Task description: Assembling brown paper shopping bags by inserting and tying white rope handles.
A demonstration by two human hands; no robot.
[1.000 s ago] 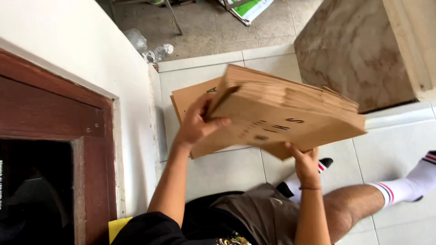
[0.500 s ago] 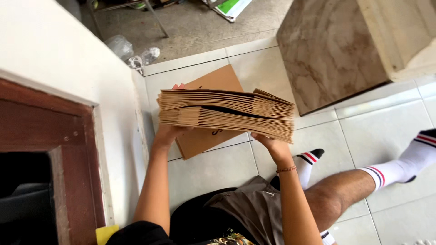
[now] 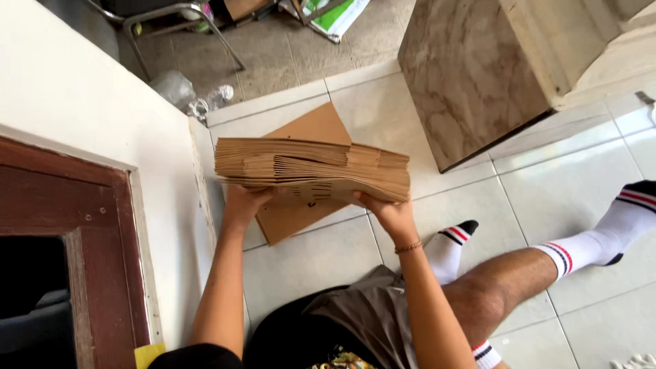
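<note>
One thick stack (image 3: 311, 171) of flattened cardboard is held level above the tiled floor (image 3: 547, 178), edges seen end-on; the sheets are too many and too tightly packed to count. Left hand (image 3: 242, 203) is clamped under the stack's left end, right hand (image 3: 383, 208) under its right end, fingers closed against the underside. One flat sheet (image 3: 301, 215) lies on the floor directly beneath. Step judged: the stack is being squared and carried in both hands. A level, two-handed grip would be called for next, since loose sheets could slide. Also noted: one stone block (image 3: 471, 75) far right, two socked feet, one wooden door frame (image 3: 102, 225) left.
</note>
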